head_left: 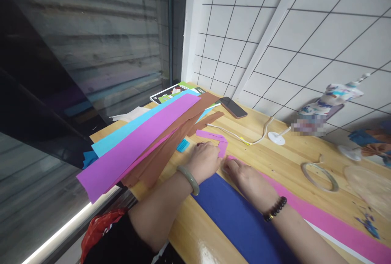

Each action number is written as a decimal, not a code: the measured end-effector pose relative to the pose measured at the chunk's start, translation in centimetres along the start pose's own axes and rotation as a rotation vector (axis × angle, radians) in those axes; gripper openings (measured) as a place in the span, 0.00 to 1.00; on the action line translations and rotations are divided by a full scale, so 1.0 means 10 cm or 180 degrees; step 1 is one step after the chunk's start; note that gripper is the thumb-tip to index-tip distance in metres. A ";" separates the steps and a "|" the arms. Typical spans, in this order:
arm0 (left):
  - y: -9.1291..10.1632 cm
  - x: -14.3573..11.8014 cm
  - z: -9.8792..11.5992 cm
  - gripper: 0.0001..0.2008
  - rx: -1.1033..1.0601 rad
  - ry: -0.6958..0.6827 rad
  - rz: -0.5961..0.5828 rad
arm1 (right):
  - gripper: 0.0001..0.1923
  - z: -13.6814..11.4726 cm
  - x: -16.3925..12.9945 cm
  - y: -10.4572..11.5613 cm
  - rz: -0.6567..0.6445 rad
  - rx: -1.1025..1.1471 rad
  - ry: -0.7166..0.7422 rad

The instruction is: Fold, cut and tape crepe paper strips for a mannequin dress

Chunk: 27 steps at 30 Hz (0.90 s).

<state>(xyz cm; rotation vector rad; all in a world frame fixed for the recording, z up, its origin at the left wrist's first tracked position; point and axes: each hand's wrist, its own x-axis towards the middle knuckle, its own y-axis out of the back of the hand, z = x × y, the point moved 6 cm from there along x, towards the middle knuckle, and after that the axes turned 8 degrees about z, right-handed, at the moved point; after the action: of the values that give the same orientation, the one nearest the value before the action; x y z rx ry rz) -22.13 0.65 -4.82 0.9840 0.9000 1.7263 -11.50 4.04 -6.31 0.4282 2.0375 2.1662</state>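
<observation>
My left hand, with a pale green bangle at the wrist, is closed on a folded pink paper strip on the wooden table. My right hand, wearing a dark bead bracelet, presses the same strip flat where it runs on as a long pink band toward the lower right. A dark blue sheet lies under both forearms.
Purple, light blue and brown paper sheets overhang the table's left edge. A phone, a white cable, a tape ring, booklets and a patterned figurine lie farther back, near the tiled wall.
</observation>
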 end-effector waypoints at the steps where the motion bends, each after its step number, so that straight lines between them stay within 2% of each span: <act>1: 0.00 0.00 0.00 0.10 0.0000 0.0008 -0.0009 | 0.07 -0.01 0.01 0.00 -0.0020 -0.0016 0.0007; 13: -0.01 -0.01 0.00 0.09 -0.0023 0.0027 -0.0089 | 0.09 -0.09 0.04 0.04 -0.0214 -0.0264 -0.0004; 17: -0.02 -0.01 -0.01 0.09 -0.0031 -0.0015 -0.0003 | 0.08 -0.07 0.02 0.04 -0.0150 -0.0121 -0.0002; 27: 0.00 0.00 0.00 0.10 -0.0041 0.0006 -0.0058 | 0.07 -0.01 0.00 0.01 0.0073 0.0013 0.0002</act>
<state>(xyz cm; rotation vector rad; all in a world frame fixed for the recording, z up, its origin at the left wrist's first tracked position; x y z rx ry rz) -22.12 0.67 -4.84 0.9629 0.8955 1.7160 -11.49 3.98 -6.23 0.4534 2.0476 2.1759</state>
